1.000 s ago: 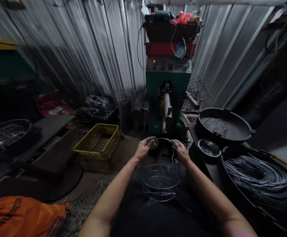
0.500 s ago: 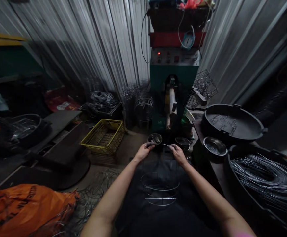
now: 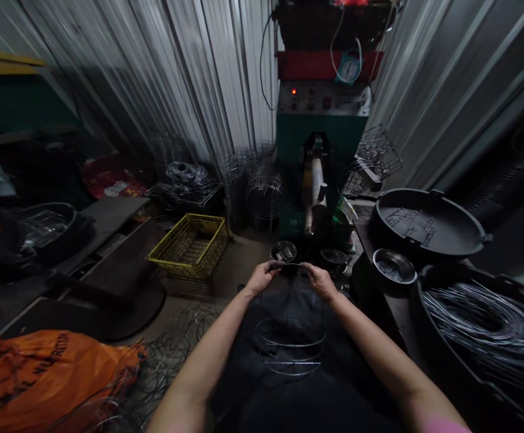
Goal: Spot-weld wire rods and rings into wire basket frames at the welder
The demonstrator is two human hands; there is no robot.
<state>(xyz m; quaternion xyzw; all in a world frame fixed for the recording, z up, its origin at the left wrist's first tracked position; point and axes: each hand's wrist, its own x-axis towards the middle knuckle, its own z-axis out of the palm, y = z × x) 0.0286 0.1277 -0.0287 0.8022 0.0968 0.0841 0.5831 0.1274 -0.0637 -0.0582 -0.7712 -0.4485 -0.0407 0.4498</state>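
In front of the machine, my left hand (image 3: 262, 278) and my right hand (image 3: 320, 281) pinch the upper wire of a round wire frame (image 3: 294, 345), one at each side. A short stretch of that thin, curved wire shows between my fingertips. Below it, the frame's rings and straight crosswires stand out against the dark cloth over my lap. Its thin upright wires are hard to make out. Just beyond my hands sits a small metal bowl (image 3: 283, 252) with small metal pieces, and a second bowl (image 3: 333, 259) lies to its right.
A green machine (image 3: 322, 126) with a lit red lamp and a protruding metal arm stands ahead. Left are a yellow wire basket (image 3: 190, 246), loose wires and an orange sack (image 3: 50, 379). Right, black pans (image 3: 431, 222) hold wire parts and a large wire bundle (image 3: 491, 319).
My right hand has shifted slightly left along the upper wire, closer to my left hand. The frame stays almost where it was, and the camera view has shifted a little.
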